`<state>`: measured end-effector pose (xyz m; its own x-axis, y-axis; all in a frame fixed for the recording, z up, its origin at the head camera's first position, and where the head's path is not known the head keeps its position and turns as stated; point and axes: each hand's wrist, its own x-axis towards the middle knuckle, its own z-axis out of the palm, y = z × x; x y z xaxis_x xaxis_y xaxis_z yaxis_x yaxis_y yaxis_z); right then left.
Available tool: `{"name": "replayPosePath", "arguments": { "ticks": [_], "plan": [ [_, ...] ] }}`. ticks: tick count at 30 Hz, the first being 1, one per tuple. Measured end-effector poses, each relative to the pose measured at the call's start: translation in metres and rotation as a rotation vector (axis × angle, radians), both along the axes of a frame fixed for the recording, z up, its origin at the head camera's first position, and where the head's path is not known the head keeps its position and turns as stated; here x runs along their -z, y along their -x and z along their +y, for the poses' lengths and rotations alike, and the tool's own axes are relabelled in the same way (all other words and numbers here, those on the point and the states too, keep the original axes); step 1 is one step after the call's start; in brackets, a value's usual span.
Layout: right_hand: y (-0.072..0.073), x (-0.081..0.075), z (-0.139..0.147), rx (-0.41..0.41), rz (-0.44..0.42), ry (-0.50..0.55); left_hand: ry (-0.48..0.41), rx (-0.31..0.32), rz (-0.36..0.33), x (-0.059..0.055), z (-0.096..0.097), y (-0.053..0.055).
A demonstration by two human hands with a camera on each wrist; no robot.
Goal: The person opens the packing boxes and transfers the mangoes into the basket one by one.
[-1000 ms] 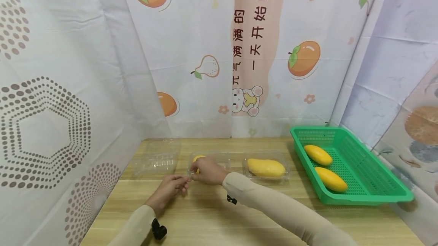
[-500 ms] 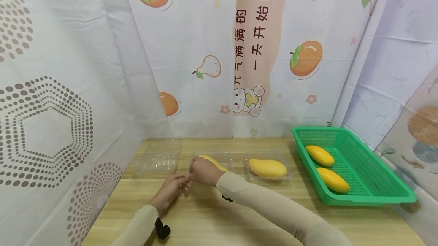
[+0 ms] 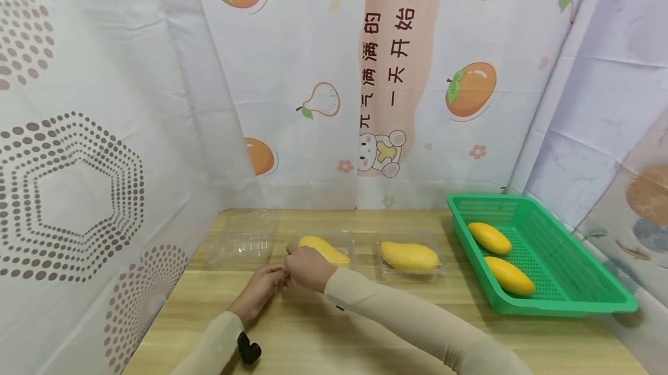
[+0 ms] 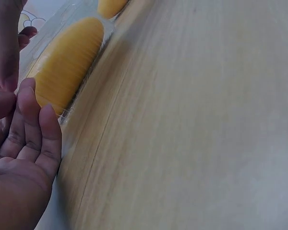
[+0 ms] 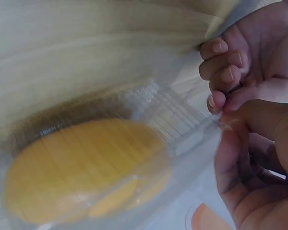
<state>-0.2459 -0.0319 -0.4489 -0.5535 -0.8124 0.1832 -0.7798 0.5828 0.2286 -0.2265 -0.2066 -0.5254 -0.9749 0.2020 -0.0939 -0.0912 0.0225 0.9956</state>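
A yellow mango [image 3: 326,250] lies in a clear plastic clamshell box [image 5: 180,112] at the middle of the table. At the box's left end the two hands meet. My right hand [image 3: 309,268] pinches the plastic edge between thumb and index finger, plainest in the right wrist view. Right beside it, my left hand [image 3: 261,288] has its thumb and index fingertips together at the same corner, the other fingers curled loosely. In the left wrist view the box's mango [image 4: 69,62] shows through the plastic beyond the fingertips. The pinched corner itself is mostly hidden by fingers.
To the right stands another clear box [image 3: 382,270] with a mango [image 3: 409,256] inside. An open clear box [image 3: 240,247] lies at the back left. A green basket [image 3: 563,305] at the far right holds two mangoes [image 3: 508,276]. Curtains close off the back and sides.
My right hand has shifted left and toward me along the box, uncovering more of its mango. The left hand stays at the corner. The view has turned slightly left.
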Motion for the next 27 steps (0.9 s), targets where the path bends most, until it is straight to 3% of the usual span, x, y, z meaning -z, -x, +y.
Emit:
{"name": "replayPosePath", "arguments": {
  "ticks": [4,10,20,24,27],
  "plan": [
    [0.001,0.001,0.0,0.001,0.018,0.012,0.023,-0.03,0.013,-0.003,0.003,0.002],
    [0.004,0.006,0.001,-0.012,0.11,-0.014,0.034,-0.12,-0.011,-0.006,0.009,0.002],
    [0.007,0.017,0.005,-0.016,0.118,0.041,0.03,-0.184,-0.054,-0.008,0.016,0.003],
    [0.006,0.018,0.007,-0.026,0.096,0.096,0.024,-0.199,-0.056,-0.008,0.019,0.001],
    [0.007,0.013,0.008,-0.01,0.0,0.224,0.027,-0.217,-0.053,-0.007,0.02,0.0]
  ]
}}
